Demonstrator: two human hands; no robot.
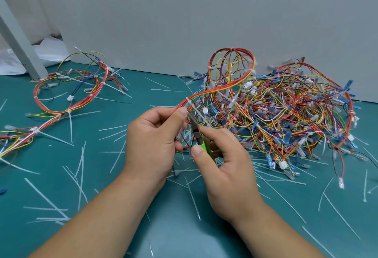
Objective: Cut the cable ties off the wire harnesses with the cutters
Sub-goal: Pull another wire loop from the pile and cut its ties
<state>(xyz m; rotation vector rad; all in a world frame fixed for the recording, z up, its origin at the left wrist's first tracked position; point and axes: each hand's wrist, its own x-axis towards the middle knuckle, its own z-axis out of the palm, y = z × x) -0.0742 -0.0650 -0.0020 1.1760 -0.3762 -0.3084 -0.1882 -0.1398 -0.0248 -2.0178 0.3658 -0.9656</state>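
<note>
1 cutters (196, 134), 2 heaps of wire harnesses (276, 114) (59, 113)

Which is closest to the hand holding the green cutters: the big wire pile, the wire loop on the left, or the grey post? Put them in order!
From the right hand:
1. Big wire pile, just right of it.
2. Wire loop, across on the left.
3. Grey post, far back left.
</note>
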